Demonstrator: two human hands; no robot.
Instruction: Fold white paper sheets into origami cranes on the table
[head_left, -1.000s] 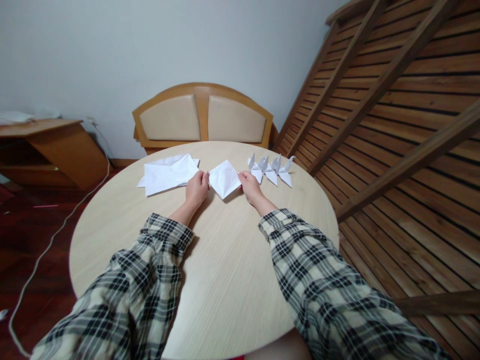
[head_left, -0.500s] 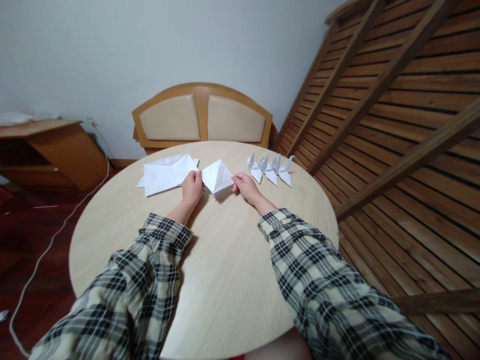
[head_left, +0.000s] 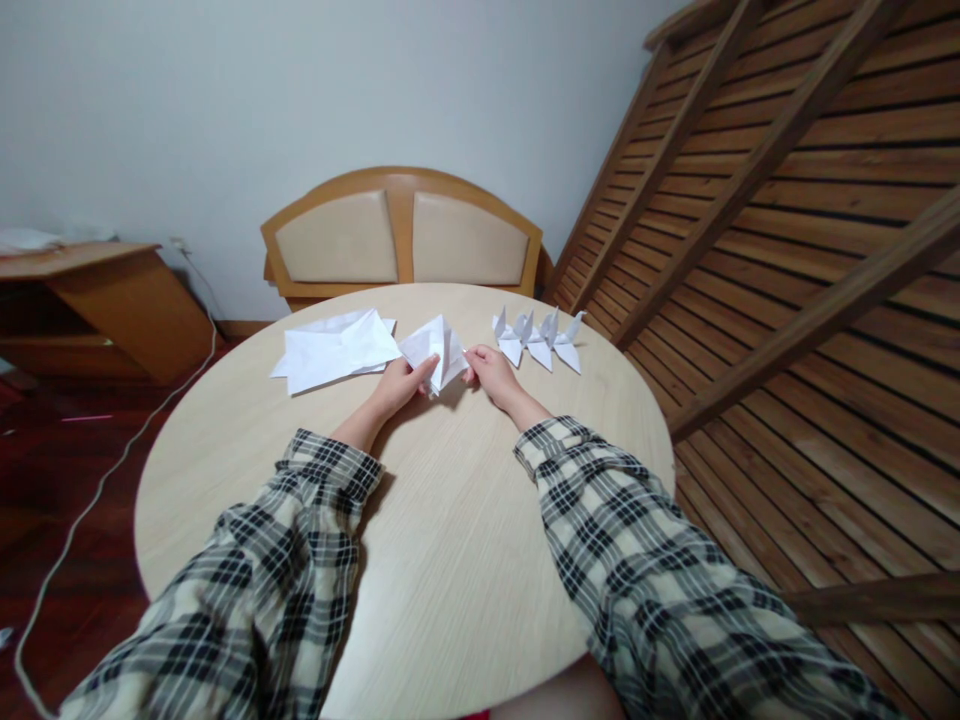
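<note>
A partly folded sheet of white origami paper (head_left: 424, 345) is held between my two hands above the table, its flaps standing up around a middle crease. My left hand (head_left: 401, 388) grips it from the lower left, thumb laid over the front and the other fingers behind or beneath. At the right corner, my right hand (head_left: 489, 372) pinches the paper between thumb and fingertips. Several finished white paper cranes (head_left: 541, 345) stand in a row just right of my right hand. Left of my left hand lies a small pile of white paper sheets (head_left: 330, 355).
The round, pale wooden table (head_left: 442, 560) carries all the paper. Behind it stands a wooden headboard (head_left: 405, 215) with cream panels. A slatted wooden frame (head_left: 787, 250) leans along the right side. To the left are a wooden desk (head_left: 127, 300) and a white cable (head_left: 97, 490) on the floor.
My left hand has shifted from the paper's left corner to its lower middle, thumb now over the front. The paper's flaps have folded up and inward. My right hand keeps its pinch.
</note>
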